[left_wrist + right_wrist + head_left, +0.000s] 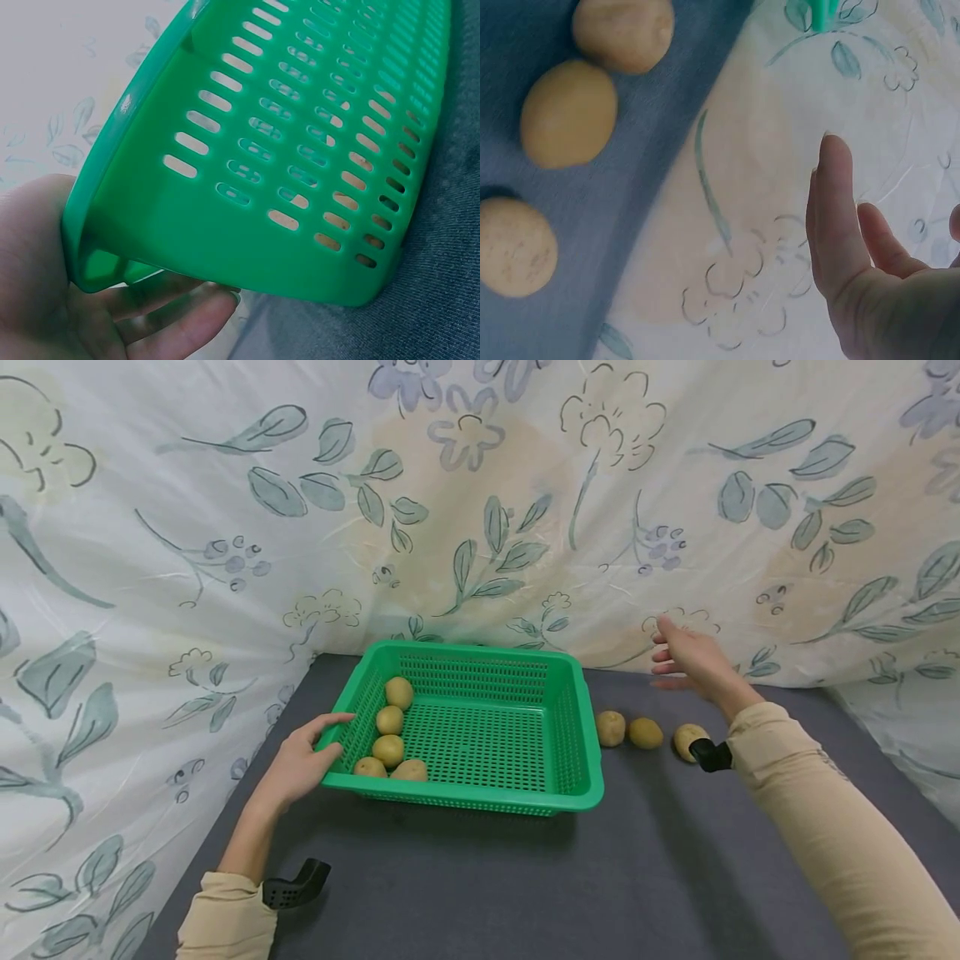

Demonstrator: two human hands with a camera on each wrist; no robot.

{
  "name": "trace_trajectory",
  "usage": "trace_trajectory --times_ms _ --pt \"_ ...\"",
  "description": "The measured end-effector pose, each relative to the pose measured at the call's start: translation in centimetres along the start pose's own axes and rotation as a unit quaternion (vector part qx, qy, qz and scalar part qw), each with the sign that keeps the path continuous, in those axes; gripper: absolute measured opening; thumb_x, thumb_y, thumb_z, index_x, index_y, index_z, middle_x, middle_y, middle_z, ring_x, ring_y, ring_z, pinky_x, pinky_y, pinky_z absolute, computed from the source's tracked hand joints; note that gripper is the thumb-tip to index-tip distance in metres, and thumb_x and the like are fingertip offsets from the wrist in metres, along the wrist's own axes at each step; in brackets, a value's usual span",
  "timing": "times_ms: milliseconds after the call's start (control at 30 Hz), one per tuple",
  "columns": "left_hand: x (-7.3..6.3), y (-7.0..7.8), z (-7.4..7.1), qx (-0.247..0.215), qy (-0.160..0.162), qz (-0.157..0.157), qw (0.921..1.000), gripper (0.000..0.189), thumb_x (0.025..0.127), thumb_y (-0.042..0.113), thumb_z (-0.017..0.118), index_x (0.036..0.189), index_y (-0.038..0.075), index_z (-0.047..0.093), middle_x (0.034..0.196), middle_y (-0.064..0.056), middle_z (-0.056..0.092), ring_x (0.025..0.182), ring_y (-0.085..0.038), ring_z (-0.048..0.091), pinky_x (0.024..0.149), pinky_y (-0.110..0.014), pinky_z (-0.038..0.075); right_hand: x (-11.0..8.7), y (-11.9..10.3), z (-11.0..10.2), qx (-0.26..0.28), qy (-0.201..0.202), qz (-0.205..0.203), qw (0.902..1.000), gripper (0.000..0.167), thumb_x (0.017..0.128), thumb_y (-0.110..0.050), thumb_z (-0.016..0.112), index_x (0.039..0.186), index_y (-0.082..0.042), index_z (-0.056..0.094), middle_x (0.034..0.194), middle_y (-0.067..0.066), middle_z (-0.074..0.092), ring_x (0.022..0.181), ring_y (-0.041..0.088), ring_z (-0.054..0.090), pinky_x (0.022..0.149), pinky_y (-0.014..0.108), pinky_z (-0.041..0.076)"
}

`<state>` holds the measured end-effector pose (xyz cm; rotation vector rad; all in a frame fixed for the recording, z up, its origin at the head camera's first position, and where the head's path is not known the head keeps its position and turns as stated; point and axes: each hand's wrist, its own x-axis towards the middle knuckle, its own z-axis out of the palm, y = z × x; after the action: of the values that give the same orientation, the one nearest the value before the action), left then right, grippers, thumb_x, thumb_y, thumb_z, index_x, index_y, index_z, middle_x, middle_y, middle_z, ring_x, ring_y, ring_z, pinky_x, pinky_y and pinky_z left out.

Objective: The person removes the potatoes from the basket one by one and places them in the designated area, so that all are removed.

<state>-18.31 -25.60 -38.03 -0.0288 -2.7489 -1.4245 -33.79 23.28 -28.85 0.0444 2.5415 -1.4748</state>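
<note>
A green plastic basket [480, 793] with slotted walls stands on the dark table. Several potatoes [389, 720] lie along its left side and front left corner. My left hand [303, 760] grips the basket's rim at the left end; in the left wrist view its fingers [187, 322] curl beneath the rim. Raised above the table's back right, my right hand [693, 660] holds nothing, its fingers extended. Below it, three potatoes sit in a row right of the basket: one potato [611, 728] nearest the basket, a middle potato [645, 733] and a right potato [688, 742].
A floral-patterned sheet [480, 527] hangs behind the table and along its left side. Dark grey cloth [480, 885] covers the tabletop in front of the basket. Each wrist carries a black camera mount [296, 885].
</note>
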Motion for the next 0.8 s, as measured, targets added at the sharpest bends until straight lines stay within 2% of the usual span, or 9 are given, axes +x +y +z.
trace_trajectory --times_ms 333,533,800 --pt "0.0 -0.2 0.1 -0.007 -0.001 0.008 0.9999 0.049 0.093 0.005 0.045 0.142 0.010 0.043 0.136 -0.024 0.039 0.039 -0.010 0.026 0.043 -0.030 0.034 0.7 -2.0 2.5 0.001 -0.017 -0.023 0.9996 0.087 0.093 -0.064 0.026 0.147 0.004 0.027 0.122 0.021 0.041 0.104 0.031 0.051 0.079 0.037 0.052" --pt "0.1 -0.3 0.0 -0.010 0.003 0.005 0.9999 0.050 0.093 0.005 0.046 0.142 0.011 0.044 0.132 -0.023 0.042 0.040 -0.010 0.028 0.045 -0.030 0.035 1.4 -3.6 4.6 0.037 -0.043 -0.025 0.9981 0.084 0.094 -0.063 0.027 0.148 0.002 0.026 0.131 0.024 0.038 0.116 0.037 0.047 0.085 0.040 0.050" --pt "0.1 -0.3 0.0 -0.004 0.001 0.001 1.0000 0.049 0.094 0.006 0.045 0.142 0.012 0.044 0.139 -0.024 0.037 0.040 -0.011 0.027 0.044 -0.030 0.035 2.4 -4.9 8.0 0.095 -0.088 -0.013 0.9915 0.076 0.098 -0.056 0.028 0.149 0.000 0.025 0.138 0.027 0.032 0.124 0.043 0.040 0.091 0.045 0.046"
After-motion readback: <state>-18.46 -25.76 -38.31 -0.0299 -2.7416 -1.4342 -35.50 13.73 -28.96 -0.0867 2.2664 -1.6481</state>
